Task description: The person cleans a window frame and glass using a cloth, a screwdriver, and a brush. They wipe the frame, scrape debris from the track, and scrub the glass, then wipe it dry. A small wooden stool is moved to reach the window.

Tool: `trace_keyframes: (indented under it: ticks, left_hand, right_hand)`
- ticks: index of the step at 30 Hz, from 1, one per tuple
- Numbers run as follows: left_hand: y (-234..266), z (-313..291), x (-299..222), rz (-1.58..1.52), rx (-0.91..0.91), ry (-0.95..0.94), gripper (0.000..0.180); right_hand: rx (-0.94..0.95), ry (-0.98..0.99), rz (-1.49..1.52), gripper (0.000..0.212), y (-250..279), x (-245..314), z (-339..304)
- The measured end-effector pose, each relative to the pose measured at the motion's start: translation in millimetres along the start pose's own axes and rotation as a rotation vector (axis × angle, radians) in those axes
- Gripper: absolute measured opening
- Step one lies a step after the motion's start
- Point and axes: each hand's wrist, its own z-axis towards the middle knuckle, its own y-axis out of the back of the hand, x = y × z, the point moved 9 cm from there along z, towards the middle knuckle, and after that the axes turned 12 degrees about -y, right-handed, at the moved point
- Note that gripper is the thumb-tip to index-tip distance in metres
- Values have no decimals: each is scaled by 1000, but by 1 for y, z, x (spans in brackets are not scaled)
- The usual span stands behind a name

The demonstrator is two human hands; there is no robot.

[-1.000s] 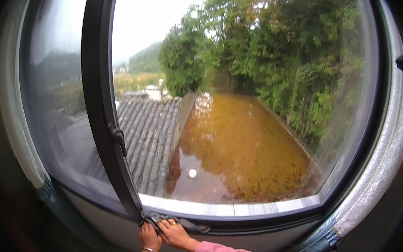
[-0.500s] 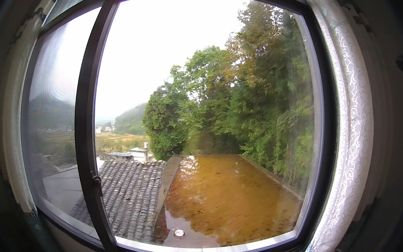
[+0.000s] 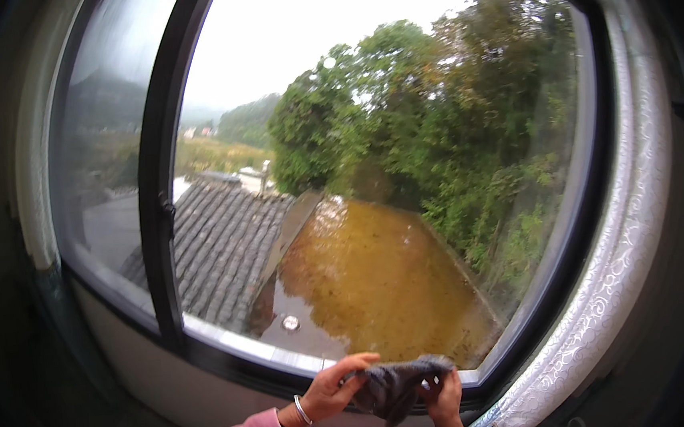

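A dark grey cloth (image 3: 396, 386) hangs bunched between my two hands, low in the view and in front of the window's bottom frame. My left hand (image 3: 335, 386), with a silvery bangle (image 3: 302, 410) at its wrist and a pink sleeve behind it, pinches the cloth's left end. At the other end, the fingers of my right hand (image 3: 445, 398) grip the cloth near its upper right corner. Behind the cloth stands the dark-framed sliding window (image 3: 161, 228); neither hand visibly touches its glass.
A pale patterned curtain (image 3: 606, 305) is gathered along the window's right side, another (image 3: 37, 173) on the left. Below the window runs a wall (image 3: 132, 358). Outside are a tiled roof (image 3: 228, 246), a flat roof under brownish water (image 3: 380, 283) and trees (image 3: 431, 126).
My view has tilted down and leaned sideways. Both hands and the cloth have come up into view from the lower edge, where only fingers and a bit of cloth showed.
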Motion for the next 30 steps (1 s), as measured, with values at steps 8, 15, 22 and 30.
trace_keyframes:
  ticks: [8, 15, 22, 30]
  left_hand:
    - [106, 32, -111, 773, -212, -554, 25]
    - [216, -68, -64, 776, -478, -38, 26]
    - [261, -250, -35, 214, -586, 598, 38]
    - [327, -289, -84, -193, -1039, 520, 30]
  right_hand:
    - [105, 1005, -416, 53, -269, 104, 21]
    - [-74, 1474, -1668, 43, -404, -18, 32]
    - [787, 962, -1466, 19, -385, -230, -22]
    - [986, -445, -593, 24, -443, -317, -73]
